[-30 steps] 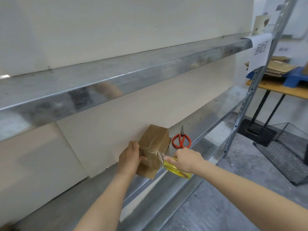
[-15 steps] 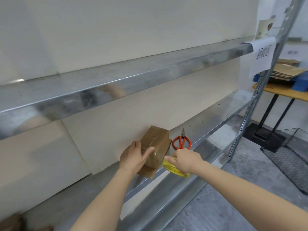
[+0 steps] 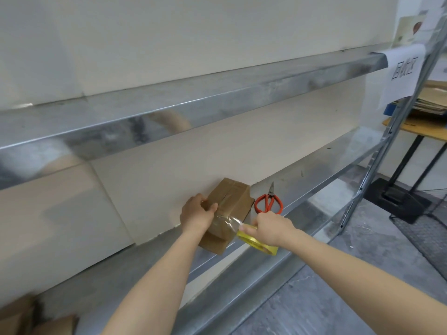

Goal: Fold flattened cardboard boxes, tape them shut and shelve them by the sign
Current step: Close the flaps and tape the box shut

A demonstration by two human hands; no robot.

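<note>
A small brown cardboard box point(image 3: 232, 199) stands on the metal shelf point(image 3: 314, 175), tape running along its top seam. My left hand point(image 3: 197, 213) grips its near left corner, thumb over the top. My right hand point(image 3: 271, 228) holds a yellow tape roll point(image 3: 256, 241) just right of the box. A clear strip of tape point(image 3: 229, 222) stretches from the roll onto the box's near face. A white paper sign point(image 3: 404, 68) hangs at the right end of the upper shelf.
Red-handled scissors point(image 3: 268, 201) lie on the shelf right of the box. More cardboard boxes point(image 3: 36, 320) sit at the bottom left. Flattened cardboard point(image 3: 433, 97) is stacked on a table at the far right. A black wire basket point(image 3: 425, 235) stands on the floor.
My left hand has shifted from a flat press on the box's side to a grip over its near corner. My right hand has drawn the tape roll slightly away, stretching the strip.
</note>
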